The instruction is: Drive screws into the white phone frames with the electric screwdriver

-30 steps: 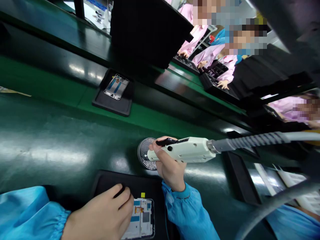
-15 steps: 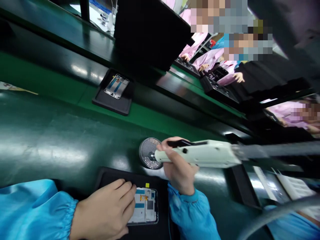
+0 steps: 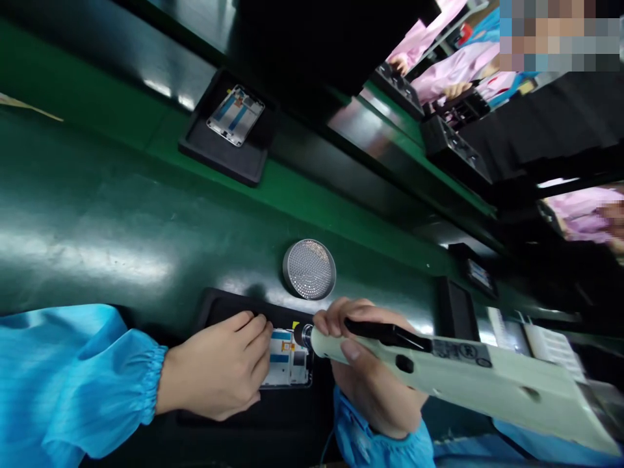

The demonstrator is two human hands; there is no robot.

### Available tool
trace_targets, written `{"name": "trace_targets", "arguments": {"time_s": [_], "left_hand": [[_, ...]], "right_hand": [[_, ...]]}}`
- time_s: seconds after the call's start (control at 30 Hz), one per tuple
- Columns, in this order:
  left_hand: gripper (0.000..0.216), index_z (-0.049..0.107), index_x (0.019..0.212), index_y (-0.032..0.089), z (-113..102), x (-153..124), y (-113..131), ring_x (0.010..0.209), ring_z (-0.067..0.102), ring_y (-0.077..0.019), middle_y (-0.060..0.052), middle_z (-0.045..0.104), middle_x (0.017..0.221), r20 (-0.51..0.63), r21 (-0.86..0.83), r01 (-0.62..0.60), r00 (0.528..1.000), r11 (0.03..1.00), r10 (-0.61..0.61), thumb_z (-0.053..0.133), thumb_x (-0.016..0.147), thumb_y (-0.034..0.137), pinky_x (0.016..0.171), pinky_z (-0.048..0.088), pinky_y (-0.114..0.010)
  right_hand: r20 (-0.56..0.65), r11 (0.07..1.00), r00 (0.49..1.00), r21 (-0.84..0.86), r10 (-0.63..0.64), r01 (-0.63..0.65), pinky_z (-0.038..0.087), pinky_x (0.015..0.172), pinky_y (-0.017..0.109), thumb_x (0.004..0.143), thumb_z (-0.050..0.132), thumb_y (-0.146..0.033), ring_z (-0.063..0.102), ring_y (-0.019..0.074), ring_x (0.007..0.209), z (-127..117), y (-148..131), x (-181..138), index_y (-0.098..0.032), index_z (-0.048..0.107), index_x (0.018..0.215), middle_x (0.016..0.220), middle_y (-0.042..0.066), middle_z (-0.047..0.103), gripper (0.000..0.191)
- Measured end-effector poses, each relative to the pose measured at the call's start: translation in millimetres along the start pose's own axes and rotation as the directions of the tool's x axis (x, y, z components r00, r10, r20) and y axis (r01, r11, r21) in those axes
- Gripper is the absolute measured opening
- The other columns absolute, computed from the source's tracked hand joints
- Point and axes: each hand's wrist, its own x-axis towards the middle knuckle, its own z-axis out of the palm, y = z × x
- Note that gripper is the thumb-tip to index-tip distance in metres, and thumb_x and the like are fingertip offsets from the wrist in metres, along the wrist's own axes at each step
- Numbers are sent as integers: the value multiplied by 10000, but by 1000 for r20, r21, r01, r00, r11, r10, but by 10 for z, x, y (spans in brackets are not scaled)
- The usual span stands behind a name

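A pale green electric screwdriver [image 3: 453, 367] is in my right hand [image 3: 375, 380], with the fingers wrapped round its front end near the black lever. Its tip is over the upper right part of an opened phone frame [image 3: 283, 376], beside a small yellow tab; whether it touches cannot be seen. My left hand [image 3: 219, 367] is closed over the left end of that phone frame and hides it there. Under the phone lies a black tray [image 3: 221, 305]. Just beyond my right hand stands a round screw dish [image 3: 309, 270] with a perforated metal top.
A second phone frame [image 3: 237, 116] lies in another black tray [image 3: 219, 159] on the green strip farther back. On the right are a dark tray [image 3: 458, 315] and a white rack [image 3: 556, 348]. Across the bench, people in pink sleeves [image 3: 451, 71] work.
My right hand has brought the screwdriver from the perforated screw dish down to the phone frame. My left hand stays on the phone. The view has shifted.
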Motion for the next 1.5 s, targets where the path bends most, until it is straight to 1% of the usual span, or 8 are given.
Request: {"name": "trace_targets", "arguments": {"time_s": [0.23,0.5,0.8,1.0,1.1,1.2,1.37,1.5], "left_hand": [[462,708,1024,44,10,10,-1,1018,660,-370,-228,706,1096,-11,-5,2,1000,1000,-2,572,887,463,889,488,-464],[434,709,1026,49,11,12,10,1025,659,-357,-228,704,1104,-20,-7,3,1000,1000,-3,555,895,433,899,483,-463],[406,711,1011,57,-9,33,9,1013,656,-360,-220,708,1082,7,-13,-1,1000,1000,1,538,903,408,872,488,-455],[373,709,996,78,-7,22,13,1019,644,-350,-197,712,1068,47,-33,7,999,999,-6,509,927,385,847,488,-445],[364,711,977,76,-11,31,9,1016,639,-347,-191,713,1054,46,-47,6,999,999,-4,539,916,391,846,486,-447],[359,713,965,72,-21,45,7,1012,638,-342,-193,715,1044,40,-57,4,999,998,-2,574,899,397,850,483,-449],[351,712,966,89,-34,57,14,1008,639,-334,-180,717,1059,81,-50,11,997,999,-7,556,911,399,843,486,-441],[406,707,972,66,-18,43,23,1012,643,-339,-205,711,1056,48,-51,17,999,999,-15,582,904,446,853,486,-449]], "right_hand": [[25,1000,1000,19,16,-17,500,673,363,821,620,-128,561,157,767,55,57,-8,-228,642,1036,818,14,569,239],[67,999,997,3,41,-41,503,694,374,837,603,-125,559,161,789,52,59,-32,-236,629,1061,828,15,567,251],[85,999,996,-16,36,-34,508,712,394,842,591,-109,560,166,806,58,68,-54,-230,623,1073,839,18,555,263],[84,998,996,-63,11,-5,530,731,436,832,579,-77,564,175,809,84,72,-109,-226,622,1022,842,24,549,245],[71,998,997,-69,2,3,527,712,435,817,573,-49,561,176,801,107,71,-129,-214,625,1000,839,26,543,251],[59,997,998,-81,3,2,523,695,431,814,585,-61,557,176,784,127,65,-122,-212,629,972,817,23,539,222],[57,996,998,-92,-17,22,503,629,384,805,600,-71,535,160,724,172,61,-92,-217,637,943,779,11,526,204],[68,997,997,-64,-40,44,491,628,376,807,596,-67,534,158,722,169,115,-96,-218,647,964,781,11,536,224]]}}
